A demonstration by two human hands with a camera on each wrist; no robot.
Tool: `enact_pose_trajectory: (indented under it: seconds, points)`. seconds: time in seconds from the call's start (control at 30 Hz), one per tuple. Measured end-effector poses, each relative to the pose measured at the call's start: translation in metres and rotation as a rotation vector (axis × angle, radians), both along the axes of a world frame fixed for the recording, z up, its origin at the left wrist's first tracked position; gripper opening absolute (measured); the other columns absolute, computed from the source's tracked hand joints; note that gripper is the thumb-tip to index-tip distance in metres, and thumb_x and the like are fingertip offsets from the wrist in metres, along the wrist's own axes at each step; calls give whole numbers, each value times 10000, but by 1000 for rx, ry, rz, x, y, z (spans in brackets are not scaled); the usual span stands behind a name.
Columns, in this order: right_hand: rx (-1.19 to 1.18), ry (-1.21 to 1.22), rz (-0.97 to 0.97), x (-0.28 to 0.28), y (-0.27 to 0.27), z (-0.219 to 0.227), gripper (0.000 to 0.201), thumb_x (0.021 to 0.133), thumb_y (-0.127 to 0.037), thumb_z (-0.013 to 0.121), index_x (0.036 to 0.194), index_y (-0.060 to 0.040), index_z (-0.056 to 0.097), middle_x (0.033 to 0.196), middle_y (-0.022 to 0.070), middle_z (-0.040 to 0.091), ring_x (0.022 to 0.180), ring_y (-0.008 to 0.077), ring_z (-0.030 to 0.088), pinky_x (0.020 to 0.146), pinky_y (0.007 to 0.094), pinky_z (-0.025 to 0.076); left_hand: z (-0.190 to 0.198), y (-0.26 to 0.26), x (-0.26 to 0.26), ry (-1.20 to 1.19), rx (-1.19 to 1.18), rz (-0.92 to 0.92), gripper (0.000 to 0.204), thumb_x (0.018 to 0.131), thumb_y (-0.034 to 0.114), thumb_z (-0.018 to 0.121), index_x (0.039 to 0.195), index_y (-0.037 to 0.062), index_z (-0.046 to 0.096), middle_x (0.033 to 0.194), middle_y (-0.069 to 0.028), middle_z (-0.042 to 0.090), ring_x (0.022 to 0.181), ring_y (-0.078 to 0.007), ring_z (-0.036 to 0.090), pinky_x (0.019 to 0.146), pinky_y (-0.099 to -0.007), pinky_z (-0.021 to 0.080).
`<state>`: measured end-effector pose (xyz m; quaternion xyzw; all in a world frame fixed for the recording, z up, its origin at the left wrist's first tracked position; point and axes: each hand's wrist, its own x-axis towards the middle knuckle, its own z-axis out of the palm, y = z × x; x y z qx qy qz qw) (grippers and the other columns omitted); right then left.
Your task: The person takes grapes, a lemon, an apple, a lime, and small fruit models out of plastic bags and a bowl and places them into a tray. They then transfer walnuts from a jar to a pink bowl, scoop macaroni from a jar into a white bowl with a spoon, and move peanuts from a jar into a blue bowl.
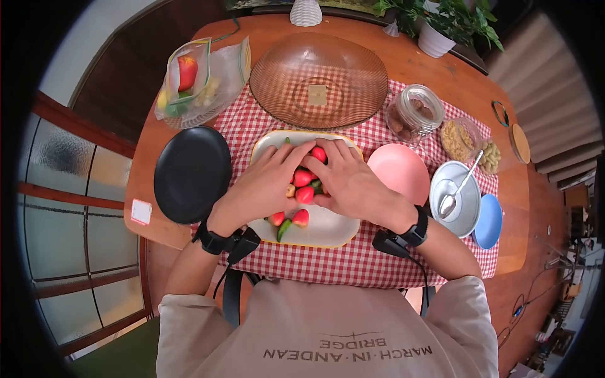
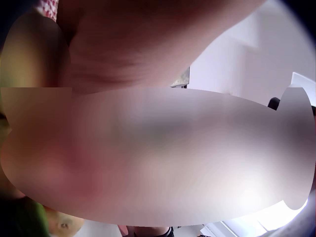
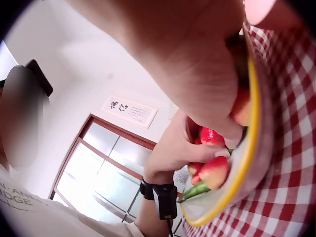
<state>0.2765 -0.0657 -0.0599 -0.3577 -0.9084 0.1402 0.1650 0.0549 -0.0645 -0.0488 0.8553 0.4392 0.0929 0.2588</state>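
A white oblong dish (image 1: 337,220) with a yellow rim holds several small red fruits (image 1: 304,178) and green chili peppers (image 1: 284,230). My left hand (image 1: 268,179) lies over the left part of the pile, its fingers reaching toward the dish's far side. Opposite it, my right hand (image 1: 346,176) covers the right part. The fingers of both hands come close together at the far side, with red fruits showing between the palms. In the right wrist view, a red fruit (image 3: 210,136) sits between the left hand's thumb and fingers. Most of the left wrist view is blurred.
A black plate (image 1: 192,175) is left of the dish; a pink plate (image 1: 399,175), a silver bowl (image 1: 455,211) with a spoon and a blue plate (image 1: 487,222) are right. Behind stand a large amber glass bowl (image 1: 353,69), plastic bags (image 1: 236,69) of produce and a glass jar (image 1: 416,113).
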Motion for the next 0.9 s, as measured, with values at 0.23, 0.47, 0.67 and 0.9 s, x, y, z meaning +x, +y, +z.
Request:
enact_pose_trajectory:
  seconds: [0.23,0.47,0.67,0.9]
  points:
    - [-74,52,-118,-9,11,1,504,797,-127,760,1271,-120,591,1115,177,567,1071,375,602,890,473,525,-5,14,1,-138,115,59,612,770,109,751,1343,58,542,1200,-140,636,1136,-380,595,970,-457,498]
    - [-43,209,-121,-3,5,29,433,787,-66,720,1205,-148,637,1114,139,585,1018,336,638,802,448,566,37,7,-6,-248,14,6,622,771,143,765,1346,50,544,1233,-132,608,1137,-347,610,939,-417,521]
    - [-57,229,16,7,-6,44,504,787,-155,785,1266,-129,628,1233,127,595,1143,326,597,939,431,540,34,6,-18,-179,-106,-93,789,700,209,862,1397,42,533,1397,-120,479,1295,-329,508,1066,-395,451]
    - [-146,-10,-140,18,-4,41,491,801,-179,786,1267,-121,642,1189,89,621,1152,300,603,941,421,533,9,12,-11,-111,-19,-125,755,713,309,868,1366,78,568,1379,-106,484,1344,-378,398,1107,-457,405]
